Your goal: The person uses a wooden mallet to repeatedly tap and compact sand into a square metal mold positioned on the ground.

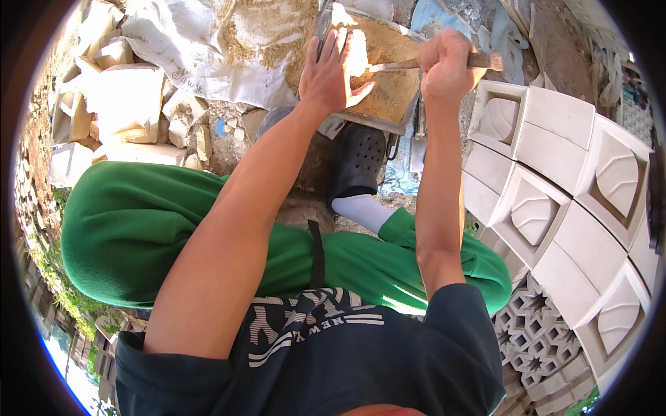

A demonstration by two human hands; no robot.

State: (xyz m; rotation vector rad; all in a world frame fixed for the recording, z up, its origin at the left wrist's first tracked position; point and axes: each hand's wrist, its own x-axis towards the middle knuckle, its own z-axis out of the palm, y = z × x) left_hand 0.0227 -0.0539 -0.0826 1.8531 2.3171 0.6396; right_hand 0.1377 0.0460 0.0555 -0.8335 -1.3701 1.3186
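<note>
My left hand [325, 82] lies with its fingers stretched out and thumb apart, against a brightly lit pale piece [356, 52]. That piece rests on a board [390, 104] coated with tan sandy powder. My right hand [446, 68] is wrapped round a chisel-like tool [489, 61] with a wooden handle. Its narrow blade points left, with the tip at the pale piece's right edge. Glare washes out the piece's surface, so its exact shape cannot be told.
Left of the board, a white sack [177, 48] carries more tan powder. Broken pale blocks [128, 104] are heaped at the far left. Stacked moulded white blocks [555, 149] stand on the right, above star-patterned lattice blocks [534, 333]. My dark clog [359, 156] is close under the board.
</note>
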